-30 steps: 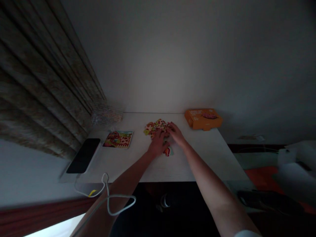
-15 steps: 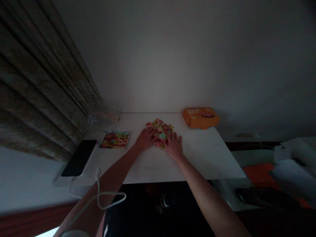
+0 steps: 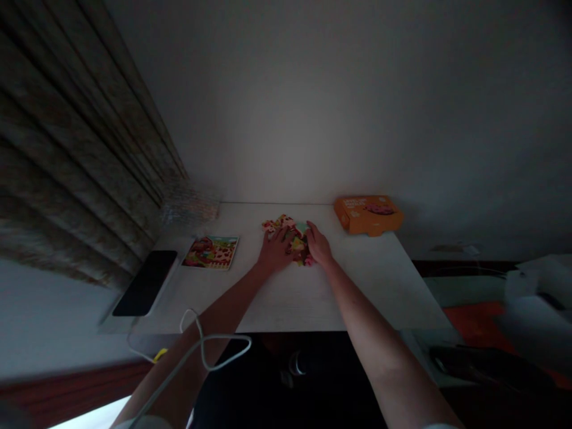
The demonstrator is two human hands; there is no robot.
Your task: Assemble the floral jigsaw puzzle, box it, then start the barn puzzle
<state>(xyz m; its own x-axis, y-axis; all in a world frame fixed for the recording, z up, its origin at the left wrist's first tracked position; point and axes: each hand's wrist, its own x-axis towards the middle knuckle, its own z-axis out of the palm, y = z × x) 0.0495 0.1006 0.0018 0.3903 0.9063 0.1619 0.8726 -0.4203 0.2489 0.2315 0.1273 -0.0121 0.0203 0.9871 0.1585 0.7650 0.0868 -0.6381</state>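
A heap of colourful puzzle pieces lies near the middle of the white table. My left hand rests palm down over the left part of the heap, its fingers spread and touching pieces. Along the heap's right edge is my right hand, cupped sideways against the pieces with its fingers stretched forward. A pale green piece shows beside the right fingertips. Some pieces stay hidden under the left palm.
An orange puzzle box stands at the table's back right. To the left lie a picture card and a black phone. Bubble wrap sits at the back left. A white cable hangs across my left forearm.
My left hand has moved right across the pieces. The right hand has turned onto its side at the heap's edge. The pieces have shifted between the hands, and the view has moved slightly.
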